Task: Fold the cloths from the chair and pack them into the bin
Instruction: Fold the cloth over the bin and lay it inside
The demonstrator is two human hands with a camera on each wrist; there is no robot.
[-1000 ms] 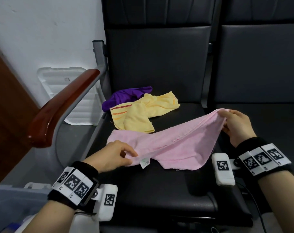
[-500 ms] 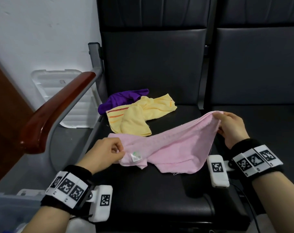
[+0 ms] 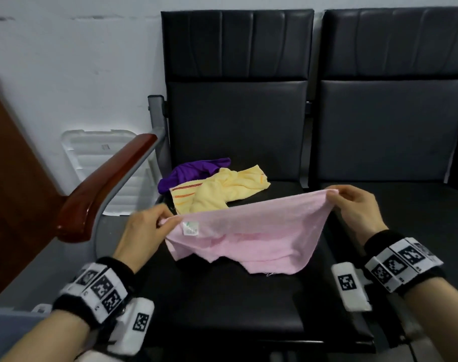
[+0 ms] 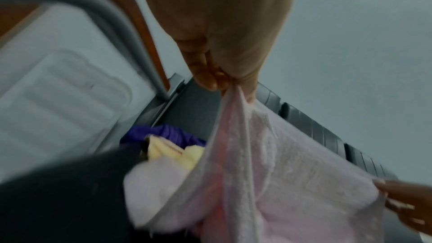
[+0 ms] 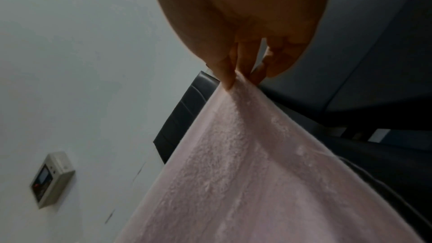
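We hold both forearms forward, wrists banded. Our left hand (image 3: 144, 228) pinches one corner of the pink cloth (image 3: 249, 231) between thumb and fingers (image 4: 205, 78); our right hand (image 3: 353, 207) pinches the opposite corner.

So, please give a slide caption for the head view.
Both hands pinch a pink cloth above the chair seat.

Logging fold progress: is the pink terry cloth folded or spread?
Spread, not folded: the pink terry cloth hangs between the left hand and right hand, each pinching a top corner.
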